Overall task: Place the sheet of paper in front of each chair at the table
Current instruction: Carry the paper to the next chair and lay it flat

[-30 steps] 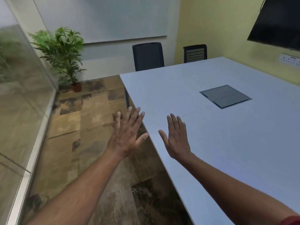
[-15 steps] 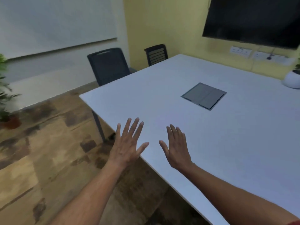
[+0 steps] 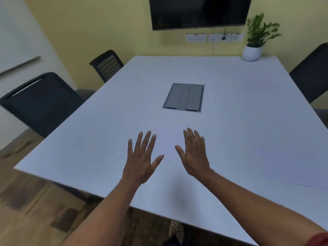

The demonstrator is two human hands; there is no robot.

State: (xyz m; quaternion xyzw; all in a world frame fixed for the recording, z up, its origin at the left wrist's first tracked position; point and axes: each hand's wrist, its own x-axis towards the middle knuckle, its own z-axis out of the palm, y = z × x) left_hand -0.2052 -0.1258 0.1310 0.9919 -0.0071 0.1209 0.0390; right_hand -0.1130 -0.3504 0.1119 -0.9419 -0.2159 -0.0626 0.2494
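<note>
Both hands, left (image 3: 141,161) and right (image 3: 194,155), hover spread and empty over the worktop (image 3: 88,148); a paper sheet (image 3: 292,157), faint, lies right of them.

The table (image 3: 230,139) under both hands is plain pale blue-white, and ahead of the fingertips a flat grey panel (image 3: 183,97) is set into it, two darker grey flaps with a lighter strip between. Off to the left of the left hand (image 3: 142,160) stand two chairs, the nearer chair (image 3: 42,102) solid black, the farther chair (image 3: 106,65) black with a slatted back; a third chair (image 3: 312,75), far right of the right hand (image 3: 195,157), is black too. Far ahead, the wall (image 3: 106,29) is yellow, the screen (image 3: 198,12) black, and a green plant (image 3: 260,31) sits in a white pot (image 3: 252,53). The floor (image 3: 35,210) left of and below the left forearm is brown with darker patches
</note>
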